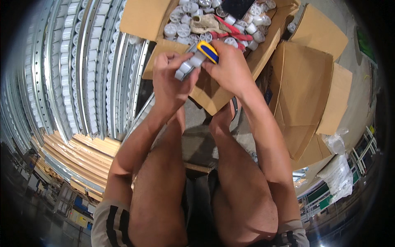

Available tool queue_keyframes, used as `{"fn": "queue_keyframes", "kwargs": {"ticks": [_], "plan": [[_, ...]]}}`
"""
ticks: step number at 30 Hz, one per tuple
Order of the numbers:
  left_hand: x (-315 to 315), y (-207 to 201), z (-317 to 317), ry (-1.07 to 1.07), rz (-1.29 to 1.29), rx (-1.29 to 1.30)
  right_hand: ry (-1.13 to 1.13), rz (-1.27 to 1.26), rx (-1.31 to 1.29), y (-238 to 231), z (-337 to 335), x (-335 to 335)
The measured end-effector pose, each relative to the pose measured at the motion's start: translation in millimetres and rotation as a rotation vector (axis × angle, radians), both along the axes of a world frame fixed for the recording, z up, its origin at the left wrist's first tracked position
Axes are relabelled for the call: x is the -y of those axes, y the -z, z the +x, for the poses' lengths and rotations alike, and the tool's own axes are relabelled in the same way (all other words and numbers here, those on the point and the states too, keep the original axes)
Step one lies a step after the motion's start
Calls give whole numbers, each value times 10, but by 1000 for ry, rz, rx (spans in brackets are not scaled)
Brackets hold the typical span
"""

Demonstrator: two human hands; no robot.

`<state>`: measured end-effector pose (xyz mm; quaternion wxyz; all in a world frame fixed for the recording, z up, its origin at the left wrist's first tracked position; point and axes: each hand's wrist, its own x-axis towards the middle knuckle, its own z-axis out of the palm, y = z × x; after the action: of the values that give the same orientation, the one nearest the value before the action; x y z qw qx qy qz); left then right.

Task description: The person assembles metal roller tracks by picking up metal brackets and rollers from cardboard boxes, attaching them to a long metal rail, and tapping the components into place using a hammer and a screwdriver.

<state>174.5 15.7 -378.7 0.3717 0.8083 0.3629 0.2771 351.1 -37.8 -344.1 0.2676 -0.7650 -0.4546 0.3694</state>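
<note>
I see left hand (175, 80) pinching short strip of pale rollers (187, 68); right hand (231, 68) grips yellow-and-blue handle (209, 51) right against it. Both hands sit over near side of cardboard box (210, 94). Inside it I make out white wheels (183, 30), beige-and-red glove (204, 24) on top, dark flat thing (236, 7) behind. To left, long metal roller tracks (84, 61) side by side. To right, second open carton (304, 92), crumpled plastic (339, 177) near it. Bare legs (158, 181) below.

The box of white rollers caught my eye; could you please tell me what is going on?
The person's left hand holds a short roller piece near the open box, while the right hand grips a yellow-and-blue handle close beside it. What looks like a beige-and-red glove lies on the loose white rollers inside.
</note>
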Motion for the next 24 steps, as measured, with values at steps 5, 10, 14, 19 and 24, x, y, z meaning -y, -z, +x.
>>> {"fn": "queue_keyframes", "kwargs": {"ticks": [5, 10, 14, 19, 24], "plan": [[-56, -23, 78, -53, -68, -117, 0, -73, -9, 12, 23, -128], [-140, 74, 43, -14, -41, -20, 9, -86, -18, 92, 32, -182], [-214, 137, 1, -7, -84, -52, -45, -129, -28, 195, 67, -237], [-167, 126, 25, -64, -282, -91, -121, -109, 26, 69, 26, -252], [-150, 130, 17, -66, -213, -127, -161, -35, 120, 9, -63, -206]]}}
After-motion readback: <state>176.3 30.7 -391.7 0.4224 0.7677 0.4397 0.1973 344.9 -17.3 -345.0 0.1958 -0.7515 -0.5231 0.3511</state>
